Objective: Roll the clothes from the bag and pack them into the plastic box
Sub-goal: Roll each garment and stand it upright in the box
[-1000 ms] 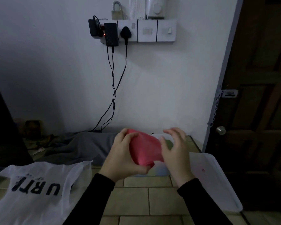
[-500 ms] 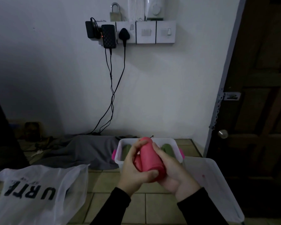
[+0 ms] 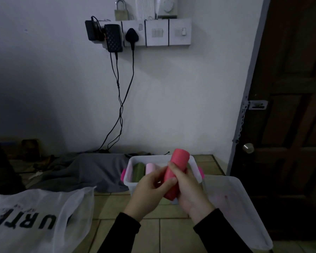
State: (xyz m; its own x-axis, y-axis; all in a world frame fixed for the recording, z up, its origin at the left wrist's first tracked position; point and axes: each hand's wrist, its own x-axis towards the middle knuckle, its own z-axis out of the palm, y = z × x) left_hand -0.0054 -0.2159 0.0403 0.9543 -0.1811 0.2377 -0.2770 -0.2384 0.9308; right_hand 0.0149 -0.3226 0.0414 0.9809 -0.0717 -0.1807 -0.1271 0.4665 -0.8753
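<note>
Both hands, left hand [image 3: 150, 187] and right hand [image 3: 188, 187], fingers curled, are gripping a red roll [image 3: 175, 172] above the plastic box [image 3: 162, 158], already holding green and pink rolls. The bag [image 3: 35, 216] is lying near left.

The tiled floor [image 3: 128, 232] carries a white plastic box [image 3: 130, 181] near the wall, its clear lid [image 3: 244, 212] just beside it on the right, a white printed bag [image 3: 44, 221] at left, and a grey cloth [image 3: 84, 170] behind
</note>
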